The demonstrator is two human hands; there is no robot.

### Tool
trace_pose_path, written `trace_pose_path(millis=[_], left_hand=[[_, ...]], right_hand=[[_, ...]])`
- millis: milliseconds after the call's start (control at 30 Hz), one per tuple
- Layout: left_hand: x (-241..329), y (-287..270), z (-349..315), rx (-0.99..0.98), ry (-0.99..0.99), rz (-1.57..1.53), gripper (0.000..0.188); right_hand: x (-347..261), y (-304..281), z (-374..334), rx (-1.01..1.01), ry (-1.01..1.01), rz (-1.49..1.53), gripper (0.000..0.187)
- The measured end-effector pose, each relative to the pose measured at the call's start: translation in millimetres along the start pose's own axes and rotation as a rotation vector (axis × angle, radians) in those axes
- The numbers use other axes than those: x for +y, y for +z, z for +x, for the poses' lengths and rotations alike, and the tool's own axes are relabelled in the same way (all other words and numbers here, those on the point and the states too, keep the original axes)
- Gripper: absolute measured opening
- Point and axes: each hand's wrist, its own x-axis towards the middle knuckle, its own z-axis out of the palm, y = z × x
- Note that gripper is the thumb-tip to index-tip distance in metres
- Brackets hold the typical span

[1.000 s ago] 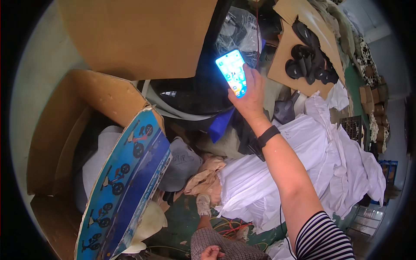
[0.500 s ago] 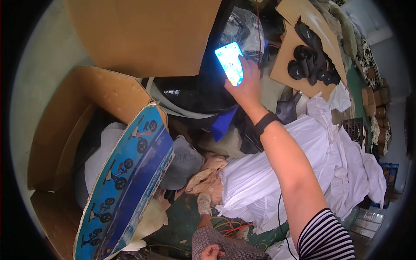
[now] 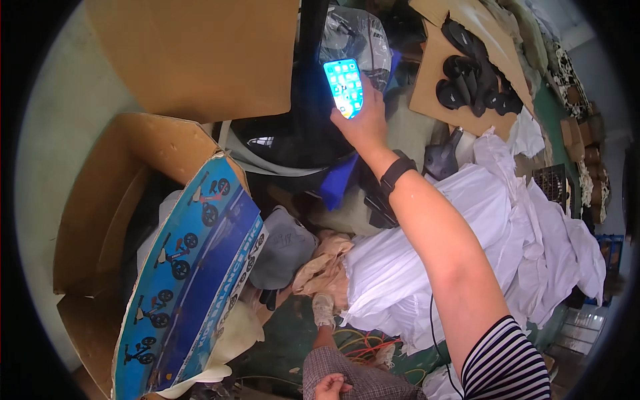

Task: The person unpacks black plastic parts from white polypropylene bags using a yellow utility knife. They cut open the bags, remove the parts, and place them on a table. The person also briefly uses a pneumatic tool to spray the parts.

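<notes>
My right hand [image 3: 365, 127] is stretched out ahead, wrapped round a smartphone [image 3: 344, 90] whose lit screen shows rows of app icons. The thumb lies along one edge of the phone and the fingers along the other. A dark band circles that wrist. Just beyond the phone is a clear plastic bag [image 3: 370, 41] with dark contents. Low in the picture my left hand [image 3: 331, 386] rests against checked cloth on my leg, its fingers curled and nothing visible in them.
An opened cardboard box [image 3: 100, 200] with bike pictures on its flap stands at left. White cloth [image 3: 413, 267] is heaped under my right arm. Black moulded parts [image 3: 467, 80] lie on cardboard at the far right. A grey bag [image 3: 287, 247] and loose cords [image 3: 367, 350] sit near my foot.
My right hand has shifted slightly left and up in the picture with the phone. The view has moved a little, and the phone's icons are now clearer.
</notes>
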Motion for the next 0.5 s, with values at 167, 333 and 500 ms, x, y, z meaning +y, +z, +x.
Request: trace_pose_path(millis=[167, 333, 500], left_hand=[[0, -1, -1, 0.014, -0.024, 0.004, 0.024], [5, 3, -1, 0.024, -0.021, 0.006, 0.024], [-4, 6, 3, -0.006, 0.026, 0.027, 0.022]], right_hand=[[-3, 7, 14, -0.046, 0.117, -0.076, 0.084], [-2, 6, 12, -0.125, 0.131, -0.095, 0.085], [19, -26, -17, -0.025, -0.112, -0.038, 0.079]])
